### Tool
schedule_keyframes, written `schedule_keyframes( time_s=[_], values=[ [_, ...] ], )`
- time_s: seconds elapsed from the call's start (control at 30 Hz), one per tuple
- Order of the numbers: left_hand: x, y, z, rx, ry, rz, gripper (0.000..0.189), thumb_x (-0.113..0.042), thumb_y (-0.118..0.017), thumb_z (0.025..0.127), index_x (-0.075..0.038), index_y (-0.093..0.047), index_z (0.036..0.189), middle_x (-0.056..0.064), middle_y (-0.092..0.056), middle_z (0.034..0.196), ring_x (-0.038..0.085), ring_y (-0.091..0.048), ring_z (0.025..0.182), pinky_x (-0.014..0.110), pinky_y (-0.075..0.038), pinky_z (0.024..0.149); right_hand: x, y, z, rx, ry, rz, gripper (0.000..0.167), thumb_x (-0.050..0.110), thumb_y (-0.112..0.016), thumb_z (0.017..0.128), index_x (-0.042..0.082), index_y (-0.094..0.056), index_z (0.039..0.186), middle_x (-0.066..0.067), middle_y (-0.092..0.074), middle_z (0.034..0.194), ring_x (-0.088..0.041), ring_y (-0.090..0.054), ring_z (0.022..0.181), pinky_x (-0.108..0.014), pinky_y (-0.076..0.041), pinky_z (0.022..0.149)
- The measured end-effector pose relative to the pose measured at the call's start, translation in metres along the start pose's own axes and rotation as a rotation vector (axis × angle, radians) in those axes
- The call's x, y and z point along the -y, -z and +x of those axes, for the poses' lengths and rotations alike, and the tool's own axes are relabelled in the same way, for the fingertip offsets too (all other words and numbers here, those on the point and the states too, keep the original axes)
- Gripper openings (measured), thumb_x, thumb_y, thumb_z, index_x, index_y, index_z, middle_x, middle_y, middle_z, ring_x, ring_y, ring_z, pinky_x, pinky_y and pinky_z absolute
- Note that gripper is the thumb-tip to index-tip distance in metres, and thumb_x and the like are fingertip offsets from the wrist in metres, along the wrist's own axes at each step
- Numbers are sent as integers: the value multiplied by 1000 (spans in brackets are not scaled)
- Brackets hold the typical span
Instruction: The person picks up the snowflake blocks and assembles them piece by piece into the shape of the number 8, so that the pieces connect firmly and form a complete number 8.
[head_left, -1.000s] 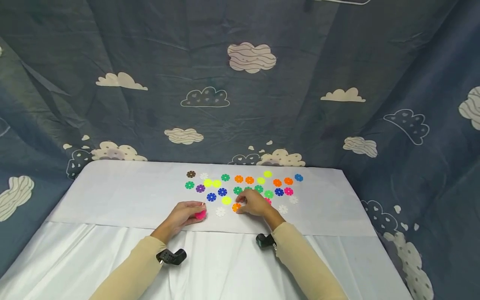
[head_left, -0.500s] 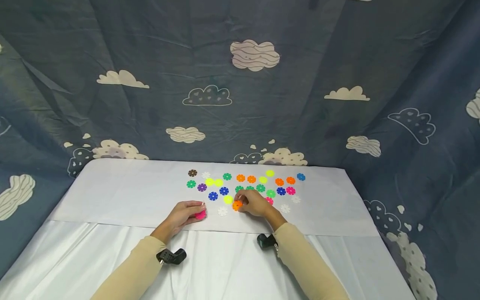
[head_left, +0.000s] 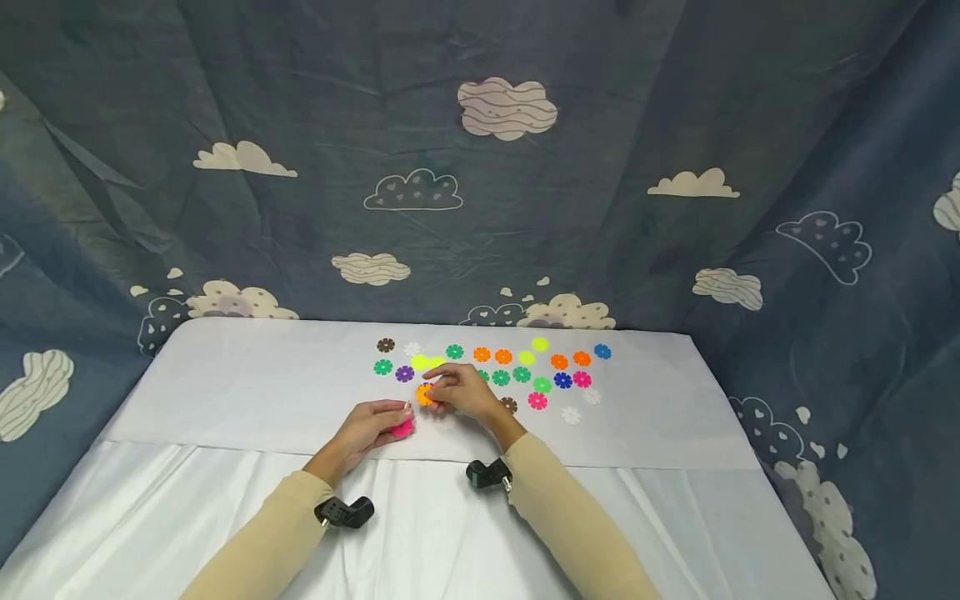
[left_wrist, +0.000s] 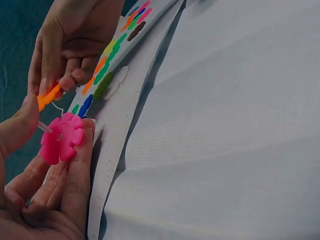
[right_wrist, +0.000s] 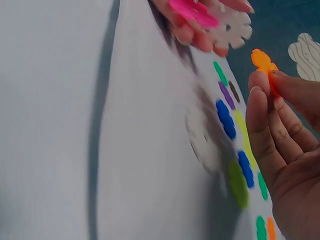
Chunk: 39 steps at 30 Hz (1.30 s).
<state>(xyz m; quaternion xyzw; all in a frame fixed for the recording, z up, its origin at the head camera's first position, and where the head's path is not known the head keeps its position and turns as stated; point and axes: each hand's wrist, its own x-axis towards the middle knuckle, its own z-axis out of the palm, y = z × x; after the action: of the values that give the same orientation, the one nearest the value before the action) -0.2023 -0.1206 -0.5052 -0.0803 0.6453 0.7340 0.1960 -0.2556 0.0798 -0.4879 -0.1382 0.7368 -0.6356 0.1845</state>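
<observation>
Dark cloud-print curtain (head_left: pixel 570 225) behind; white table (head_left: pixel 232 383) in front, w/ loose discs (head_left: pixel 501 377) scattered mid & R.

Both hands are over the table's near part. L hand (head_left: pixel 375 427), the nearer to the body, pinches a pink disc (left_wrist: pixel 61 137) plus a white disc (right_wrist: pixel 236 33) that meets it — slotted or just touching, can't tell. R hand (head_left: pixel 463 392) pinches an orange disc (right_wrist: pixel 262 60) betw. thumb & fingertips.

Key relation: in the head view, orange is R of pink and a bit farther from the person — close, but a gap shows. It sticks out past the R fingertips on the L-hand side. Pink's broad face is twd the L wrist cam; orange shows much thinner there, nearly edge-on.
</observation>
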Motion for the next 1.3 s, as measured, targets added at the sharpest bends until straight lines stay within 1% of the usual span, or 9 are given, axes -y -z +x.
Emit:
schedule_keyframes(
  time_s=[0.13,0.27,0.43,0.57,0.8,0.97,1.07,1.17,1.3],
  values=[
    [1,-1,-1,-4,-3,-1,44,-5,-62,93,15,-47,130,3,-70,91,8,-66,81,23,-56,77,-3,-7,8,9,2,40,27,-6,-62,89,-15,-60,115,-30,-67,88,-25,-65,65,-49,-58,72],
    [1,0,1,-14,-8,17,43,-5,-62,93,14,-48,129,3,-70,92,9,-66,82,24,-57,78,2,-11,11,21,21,18,25,-7,-61,89,-16,-61,112,-30,-66,87,-22,-63,63,-45,-59,68],
    [0,1,2,-21,4,32,42,-6,-61,94,13,-49,129,2,-69,93,9,-66,84,26,-57,79,-4,-17,14,-29,44,-4,23,-4,-63,89,-12,-65,111,-22,-68,83,-22,-61,63,-42,-59,65],
    [-1,1,0,-13,7,26,42,-6,-61,94,14,-48,130,3,-69,93,9,-66,84,25,-56,79,-6,-21,14,-70,37,-7,21,-1,-65,89,-9,-67,108,-13,-67,79,-18,-61,61,-32,-58,60],
    [2,0,1,-19,-7,27,41,-5,-61,94,14,-50,127,5,-70,96,9,-66,82,24,-56,77,-6,-22,11,-26,9,23,21,-5,-65,88,-8,-68,108,-10,-67,78,-16,-62,61,-27,-57,60],
    [6,3,4,-1,-34,13,39,-1,-60,93,17,-49,126,10,-70,100,10,-67,83,24,-56,79,-8,-23,11,-30,7,62,25,-7,-64,86,-10,-65,111,-8,-65,78,-14,-63,60,-27,-57,60],
    [9,4,4,8,-54,25,38,1,-60,92,18,-50,125,13,-70,103,10,-67,84,24,-56,80,-9,-24,10,-45,9,75,24,-8,-65,86,-11,-65,110,-11,-66,79,-14,-63,59,-27,-58,60],
    [11,4,4,1,-86,58,38,1,-61,92,19,-51,123,16,-69,106,10,-67,85,24,-56,79,-9,-26,9,-67,10,80,22,-8,-65,85,-12,-66,106,-17,-69,81,-14,-62,58,-30,-58,61],
    [13,3,3,-39,-114,91,36,3,-63,90,19,-53,120,19,-69,104,10,-67,82,23,-57,76,-9,-30,8,-71,-1,102,21,-9,-64,86,-13,-66,106,-25,-70,86,-14,-63,58,-35,-59,63]
  ],
)
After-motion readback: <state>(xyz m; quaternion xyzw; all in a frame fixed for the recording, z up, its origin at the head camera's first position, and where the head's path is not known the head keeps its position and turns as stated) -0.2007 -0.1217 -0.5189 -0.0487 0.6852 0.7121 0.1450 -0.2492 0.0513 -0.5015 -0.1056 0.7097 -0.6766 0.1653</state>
